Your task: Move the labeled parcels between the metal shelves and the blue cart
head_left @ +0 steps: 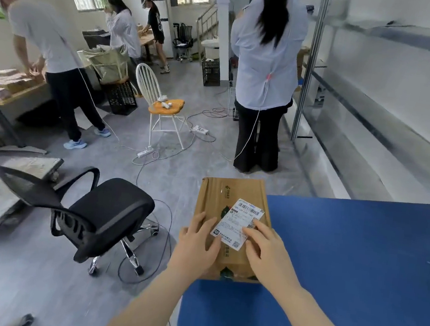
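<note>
Because the brown box (230, 207) sits at the left edge of the blue cart (358, 257) and seems to stick out past it, both hands rest on top, likely to stop it sliding off. The left hand (197, 243) lies flat beside the label (239, 222), fingers a little spread. The right hand (263, 245) lies flat with fingertips on the label, both arms reach forward, and the metal shelves (385, 122) stand well apart on the right.
</note>
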`<action>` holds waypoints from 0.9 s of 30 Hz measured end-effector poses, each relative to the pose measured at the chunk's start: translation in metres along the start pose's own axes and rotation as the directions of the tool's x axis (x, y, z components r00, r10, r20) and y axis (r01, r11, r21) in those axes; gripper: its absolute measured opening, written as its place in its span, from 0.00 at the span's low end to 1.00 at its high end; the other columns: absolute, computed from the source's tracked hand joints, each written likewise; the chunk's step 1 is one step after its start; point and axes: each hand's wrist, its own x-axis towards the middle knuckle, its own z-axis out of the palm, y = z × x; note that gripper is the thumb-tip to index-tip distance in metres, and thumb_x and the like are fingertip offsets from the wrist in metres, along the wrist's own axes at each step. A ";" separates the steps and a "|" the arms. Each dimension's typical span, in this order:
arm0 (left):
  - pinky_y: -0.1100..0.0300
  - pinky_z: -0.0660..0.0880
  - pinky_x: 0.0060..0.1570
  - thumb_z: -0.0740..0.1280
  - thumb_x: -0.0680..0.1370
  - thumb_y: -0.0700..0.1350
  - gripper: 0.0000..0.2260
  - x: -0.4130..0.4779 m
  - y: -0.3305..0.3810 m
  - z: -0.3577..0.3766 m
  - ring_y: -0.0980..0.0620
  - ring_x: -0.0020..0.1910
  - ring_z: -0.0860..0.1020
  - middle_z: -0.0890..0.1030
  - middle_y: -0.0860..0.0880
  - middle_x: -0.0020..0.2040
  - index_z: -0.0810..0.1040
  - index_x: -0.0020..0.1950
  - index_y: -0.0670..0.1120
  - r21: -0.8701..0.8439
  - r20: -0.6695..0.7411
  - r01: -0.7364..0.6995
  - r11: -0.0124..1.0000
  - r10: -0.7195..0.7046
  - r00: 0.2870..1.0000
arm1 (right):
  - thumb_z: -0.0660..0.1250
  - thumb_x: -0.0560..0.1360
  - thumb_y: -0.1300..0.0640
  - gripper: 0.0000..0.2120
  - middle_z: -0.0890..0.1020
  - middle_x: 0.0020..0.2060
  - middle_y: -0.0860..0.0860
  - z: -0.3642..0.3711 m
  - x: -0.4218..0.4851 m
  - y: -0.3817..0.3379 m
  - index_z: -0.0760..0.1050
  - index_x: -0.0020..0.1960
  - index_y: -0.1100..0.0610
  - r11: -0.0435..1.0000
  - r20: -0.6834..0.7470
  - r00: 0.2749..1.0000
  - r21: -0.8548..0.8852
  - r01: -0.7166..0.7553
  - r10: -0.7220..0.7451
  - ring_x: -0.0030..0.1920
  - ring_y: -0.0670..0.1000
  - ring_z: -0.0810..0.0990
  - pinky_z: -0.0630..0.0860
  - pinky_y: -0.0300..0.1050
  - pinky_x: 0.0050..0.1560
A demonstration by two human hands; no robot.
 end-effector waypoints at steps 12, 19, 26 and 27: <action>0.58 0.57 0.65 0.58 0.79 0.56 0.21 0.047 -0.035 0.031 0.45 0.70 0.60 0.54 0.57 0.76 0.63 0.73 0.58 -0.069 0.061 0.005 0.998 0.000 0.998 | 0.56 0.80 0.50 0.18 0.59 0.74 0.44 0.037 0.047 0.025 0.67 0.70 0.46 0.994 0.043 0.998 -0.102 -0.045 0.050 0.73 0.56 0.55 0.58 0.49 0.71; 0.50 0.60 0.67 0.56 0.79 0.57 0.23 0.070 -0.046 0.032 0.43 0.71 0.60 0.50 0.59 0.77 0.58 0.74 0.61 -0.040 0.149 0.005 0.999 0.000 0.989 | 0.54 0.80 0.47 0.19 0.56 0.74 0.41 0.039 0.062 0.029 0.62 0.71 0.44 0.988 0.053 0.995 -0.134 -0.076 0.084 0.74 0.55 0.52 0.70 0.51 0.61; 0.37 0.54 0.69 0.54 0.80 0.58 0.22 0.069 -0.027 0.016 0.43 0.76 0.50 0.49 0.56 0.78 0.55 0.73 0.65 0.143 0.142 0.025 0.989 -0.045 0.989 | 0.55 0.80 0.48 0.27 0.46 0.76 0.38 -0.001 0.036 0.033 0.46 0.73 0.34 0.996 0.033 0.996 0.028 -0.080 0.079 0.75 0.46 0.46 0.61 0.50 0.69; 0.35 0.52 0.69 0.52 0.79 0.59 0.22 0.069 -0.020 0.011 0.44 0.76 0.48 0.49 0.55 0.78 0.54 0.73 0.66 0.197 0.115 0.022 0.980 -0.046 0.992 | 0.54 0.80 0.46 0.27 0.46 0.75 0.38 -0.011 0.024 0.039 0.45 0.73 0.33 0.994 0.023 0.994 0.023 -0.107 0.106 0.75 0.45 0.46 0.61 0.50 0.69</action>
